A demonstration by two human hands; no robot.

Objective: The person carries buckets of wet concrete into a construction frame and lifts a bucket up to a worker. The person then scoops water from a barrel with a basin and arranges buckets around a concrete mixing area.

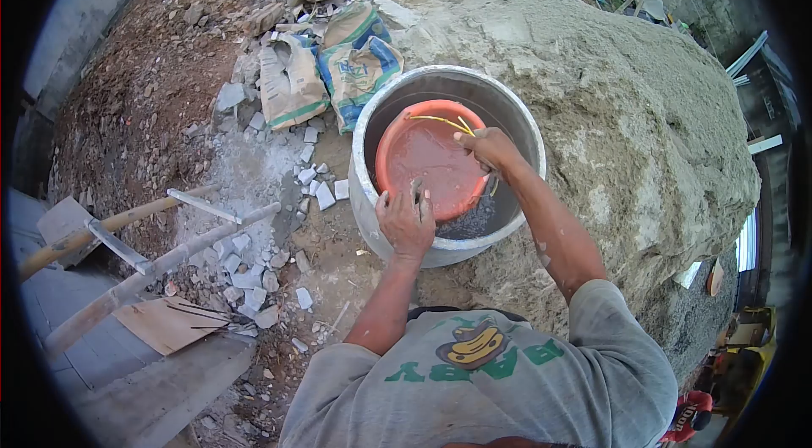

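Note:
An orange bucket [427, 164] with murky, brownish liquid in it sits tilted inside a large grey drum [365, 215]. My right hand [491, 150] is closed around the bucket's thin yellow handle [440, 120] at the right side of its rim. At the near left side of the bucket is my left hand [408, 224], its fingers stretched and apart, with grey smears on them. Whether those fingers touch the rim cannot be made out. Below the bucket, dark water [482, 218] shows in the drum.
A big sand heap [643, 135] rises right of the drum. Torn cement bags [292, 80] lie at its far left. Broken white tile pieces [326, 194] are scattered on the left, near a wooden ladder [161, 270]. Someone in a red shirt [689, 416] is at the lower right.

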